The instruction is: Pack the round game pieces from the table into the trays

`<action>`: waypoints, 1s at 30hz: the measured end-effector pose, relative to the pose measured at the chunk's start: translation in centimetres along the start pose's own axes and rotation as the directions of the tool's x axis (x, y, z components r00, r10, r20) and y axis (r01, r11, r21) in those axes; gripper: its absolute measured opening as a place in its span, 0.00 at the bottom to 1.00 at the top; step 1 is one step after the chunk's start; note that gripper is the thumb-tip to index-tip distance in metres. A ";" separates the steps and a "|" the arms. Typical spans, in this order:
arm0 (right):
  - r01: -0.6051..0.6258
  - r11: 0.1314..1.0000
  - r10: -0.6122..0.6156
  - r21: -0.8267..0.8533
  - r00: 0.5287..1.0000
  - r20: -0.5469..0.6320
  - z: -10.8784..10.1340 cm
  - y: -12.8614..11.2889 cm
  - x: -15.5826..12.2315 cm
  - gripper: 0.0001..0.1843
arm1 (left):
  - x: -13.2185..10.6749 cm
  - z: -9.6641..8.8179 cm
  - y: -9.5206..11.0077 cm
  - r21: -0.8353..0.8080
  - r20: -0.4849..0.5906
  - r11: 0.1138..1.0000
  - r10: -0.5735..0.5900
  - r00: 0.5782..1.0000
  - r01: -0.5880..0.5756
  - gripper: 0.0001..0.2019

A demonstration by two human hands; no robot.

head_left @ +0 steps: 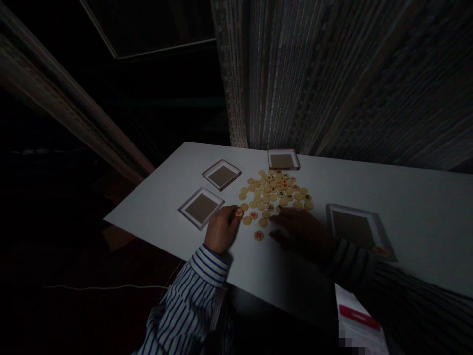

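Many round xiangqi pieces (pixel 265 199) lie in a loose pile on the white table (pixel 155 207), some showing red or black characters and others blank faces. At the pile's near left edge, my left hand (pixel 222 228) pinches a piece with a red character (pixel 239 212) between thumb and fingers. My right hand (pixel 305 229), in deep shadow, reaches over the pile's near right edge with its fingers apart; I see nothing held in it. Between my hands lies a single red-character piece (pixel 258 235), closest to me.
Shallow boxes stand around the pile: one at left (pixel 182 209), one behind it (pixel 204 173), one at the back (pixel 269 160). Beside my right forearm, another box (pixel 330 217) holds a red-marked piece (pixel 380 250). Striped curtains (pixel 281 74) hang behind the table. A red object (pixel 358 316) shows lower right.
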State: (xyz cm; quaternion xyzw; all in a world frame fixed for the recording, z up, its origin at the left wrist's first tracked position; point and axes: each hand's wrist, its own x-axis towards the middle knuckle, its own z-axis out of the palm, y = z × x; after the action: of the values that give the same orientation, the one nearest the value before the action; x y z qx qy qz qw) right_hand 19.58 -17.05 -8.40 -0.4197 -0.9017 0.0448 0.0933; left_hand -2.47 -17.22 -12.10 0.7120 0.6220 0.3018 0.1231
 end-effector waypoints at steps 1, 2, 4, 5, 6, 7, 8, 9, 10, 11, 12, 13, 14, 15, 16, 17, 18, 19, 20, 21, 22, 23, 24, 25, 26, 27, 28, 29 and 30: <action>0.002 0.998 0.000 0.056 0.999 -0.040 -0.2 0.3 -0.1 0.15 | -0.2 -0.2 0.4 -0.019 -0.023 1.000 0.017 1.000 -0.017 0.14; 0.001 0.992 0.010 0.128 0.997 -0.082 -0.3 0.5 -0.3 0.15 | -0.5 -0.3 1.0 -0.042 -0.044 0.998 0.040 0.998 -0.042 0.14; -0.015 0.953 0.063 0.302 0.987 -0.150 -0.6 1.0 -0.6 0.14 | -1.0 -0.4 2.6 -0.097 -0.078 0.989 0.101 0.992 -0.108 0.14; -0.023 0.921 0.098 0.389 0.980 -0.172 -0.7 1.1 -0.9 0.14 | -1.3 -0.3 3.6 -0.126 -0.087 0.982 0.130 0.988 -0.140 0.14; -0.028 0.884 0.131 0.466 0.973 -0.190 -0.9 1.3 -1.1 0.13 | -1.4 -0.2 4.7 -0.152 -0.092 0.974 0.158 0.983 -0.170 0.13; -0.029 0.848 0.159 0.530 0.967 -0.201 -1.1 1.3 -1.4 0.13 | -1.6 0.0 5.9 -0.177 -0.100 0.965 0.179 0.979 -0.195 0.13; -0.030 0.813 0.183 0.581 0.961 -0.208 -1.4 1.4 -1.8 0.14 | -1.7 0.3 7.0 -0.198 -0.112 0.956 0.197 0.974 -0.216 0.13; -0.031 0.782 0.206 0.623 0.956 -0.210 -1.7 1.5 -2.2 0.14 | -1.8 0.7 8.0 -0.216 -0.118 0.949 0.208 0.971 -0.229 0.13; -0.032 0.753 0.225 0.657 0.951 -0.211 -2.1 1.5 -2.6 0.13 | -1.8 1.1 9.0 -0.232 -0.124 0.942 0.218 0.968 -0.242 0.12; -0.036 0.728 0.245 0.685 0.946 -0.211 -2.5 1.6 -3.1 0.13 | -1.8 1.5 9.9 -0.243 -0.129 0.936 0.229 0.965 -0.254 0.12; -0.043 0.707 0.267 0.706 0.940 -0.211 -2.8 1.8 -3.6 0.12 | -1.8 1.9 10.7 -0.252 -0.128 0.931 0.240 0.962 -0.265 0.11; -0.048 0.691 0.287 0.721 0.934 -0.213 -3.1 2.0 -4.2 0.12 | -1.7 2.3 11.4 -0.261 -0.126 0.925 0.251 0.960 -0.277 0.11; -0.051 0.682 0.305 0.729 0.926 -0.220 -3.3 2.4 -4.8 0.11 | -1.7 2.7 12.1 -0.273 -0.119 0.919 0.262 0.958 -0.286 0.11; -0.059 0.680 0.322 0.731 0.920 -0.226 -3.4 2.8 -5.4 0.11 | -1.6 3.0 12.6 -0.289 -0.106 0.913 0.270 0.957 -0.290 0.11; -0.071 0.684 0.338 0.726 0.913 -0.229 -3.5 3.2 -6.0 0.11 | -1.4 3.3 13.1 -0.311 -0.089 0.905 0.276 0.957 -0.290 0.12; -0.084 0.692 0.351 0.717 0.907 -0.231 -3.5 3.7 -6.5 0.12 | -1.3 3.5 13.6 -0.339 -0.061 0.897 0.280 0.958 -0.284 0.12; -0.096 0.702 0.359 0.706 0.903 -0.234 -3.6 4.2 -7.1 0.12 | -1.1 3.7 14.1 -0.375 -0.024 0.887 0.281 0.959 -0.270 0.12; -0.106 0.713 0.362 0.694 0.902 -0.235 -3.7 4.7 -7.6 0.12 | -0.8 3.8 14.5 -0.418 0.019 0.875 0.277 0.961 -0.244 0.12; -0.111 0.720 0.358 0.685 0.905 -0.229 -3.8 5.2 -8.1 0.11 | -0.5 3.9 14.9 -0.466 0.074 0.862 0.264 0.962 -0.200 0.12; -0.110 0.725 0.347 0.680 0.911 -0.224 -4.0 5.6 -8.5 0.11 | -0.2 4.0 15.3 -0.515 0.140 0.846 0.239 0.961 -0.136 0.11; -0.101 0.729 0.330 0.677 0.919 -0.218 -4.3 5.9 -8.8 0.11 | 0.2 4.1 15.8 -0.560 0.216 0.826 0.214 0.953 -0.059 0.11; -0.090 0.733 0.311 0.675 0.926 -0.215 -4.6 6.2 -9.2 0.10 | 0.5 4.2 16.2 -0.595 0.291 0.803 0.192 0.937 0.020 0.11; -0.080 0.739 0.298 0.669 0.929 -0.218 -4.8 6.4 -9.5 0.11 | 0.9 4.3 16.7 -0.620 0.361 0.780 0.180 0.915 0.091 0.11; -0.075 0.752 0.291 0.655 0.929 -0.227 -5.1 6.6 -9.8 0.11 | 1.2 4.5 17.1 -0.637 0.420 0.756 0.175 0.891 0.151 0.11; -0.077 0.771 0.294 0.632 0.924 -0.245 -5.3 6.8 -10.1 0.11 | 1.6 4.7 17.5 -0.649 0.464 0.735 0.177 0.868 0.197 0.10; -0.086 0.795 0.304 0.600 0.913 -0.271 -5.4 7.1 -10.5 0.12 | 1.9 5.0 17.9 -0.658 0.490 0.718 0.177 0.853 0.229 0.10; -0.105 0.820 0.318 0.563 0.901 -0.296 -5.4 7.4 -10.9 0.12 | 2.1 5.4 18.3 -0.661 0.506 0.708 0.175 0.844 0.249 0.11; -0.131 0.840 0.338 0.526 0.886 -0.319 -5.3 7.8 -11.3 0.12 | 2.4 5.9 18.6 -0.658 0.518 0.706 0.173 0.838 0.261 0.12; -0.159 0.857 0.357 0.490 0.870 -0.341 -5.1 8.3 -11.9 0.12 | 2.6 6.4 19.0 -0.648 0.530 0.716 0.180 0.829 0.259 0.13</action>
State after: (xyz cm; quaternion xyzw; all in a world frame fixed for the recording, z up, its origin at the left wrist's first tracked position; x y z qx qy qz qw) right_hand 34.32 -20.77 -6.29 -0.5062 -0.7589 0.1716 0.3719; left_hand 16.77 -17.17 -6.02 0.6535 0.4135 0.2890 0.5643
